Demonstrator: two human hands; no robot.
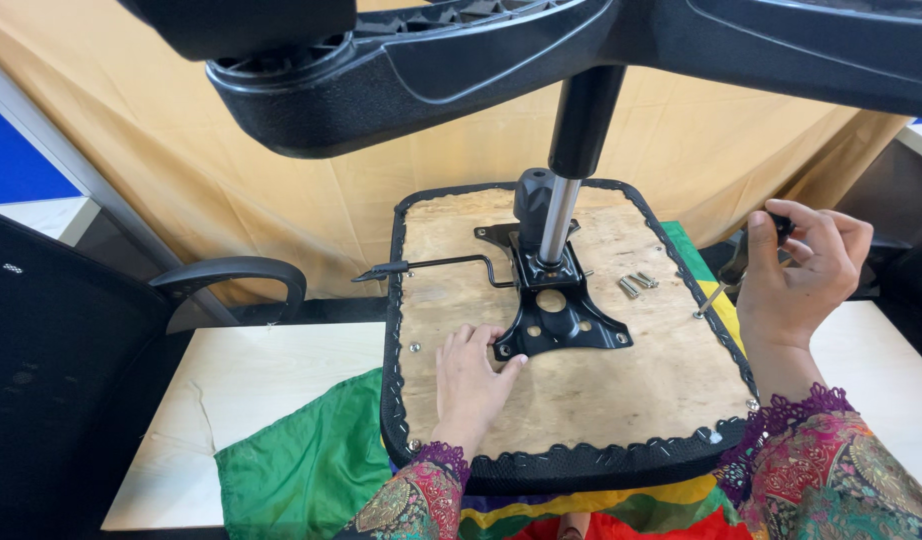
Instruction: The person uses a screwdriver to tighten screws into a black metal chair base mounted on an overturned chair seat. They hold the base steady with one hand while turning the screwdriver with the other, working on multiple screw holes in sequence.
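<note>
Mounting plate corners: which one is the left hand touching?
The near-left corner of the black mounting plate; the left hand has fingertips on it, while the other corners lie untouched.

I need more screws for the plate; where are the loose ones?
In the head view, the loose screws lie on the wooden seat underside, right of the black mounting plate, near the right hand.

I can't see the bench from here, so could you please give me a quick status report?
Left hand flat on the seat underside, fingertips at the black mounting plate. Right hand holds a screwdriver off the seat edge. Loose bolts beside plate.
</note>
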